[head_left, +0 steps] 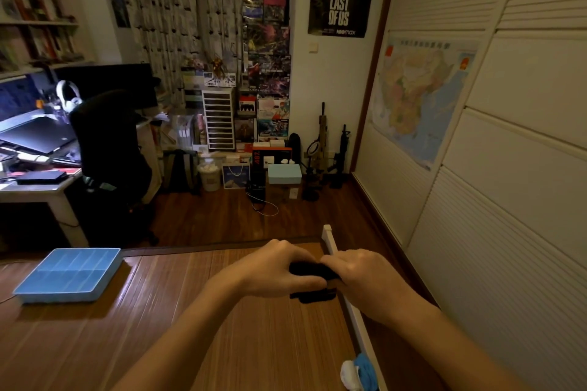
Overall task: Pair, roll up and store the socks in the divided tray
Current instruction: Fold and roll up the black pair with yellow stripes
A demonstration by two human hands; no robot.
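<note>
Both hands meet over the right part of a bamboo mat. My left hand [279,270] and my right hand [359,276] each grip a bundle of black socks [309,270] between them, fingers curled round it. A loose black end [313,295] hangs below onto the mat. The blue divided tray [95,290] sits at the mat's far left, its compartments showing nothing inside. A white sock [349,374] and a blue sock [367,370] lie at the mat's right edge near me.
A white bed rail [336,251] runs along the mat's right side, with a white wardrobe wall [508,232] beyond. Past the mat's far edge are wooden floor, a black chair [108,149], a desk [31,190] and stacked boxes.
</note>
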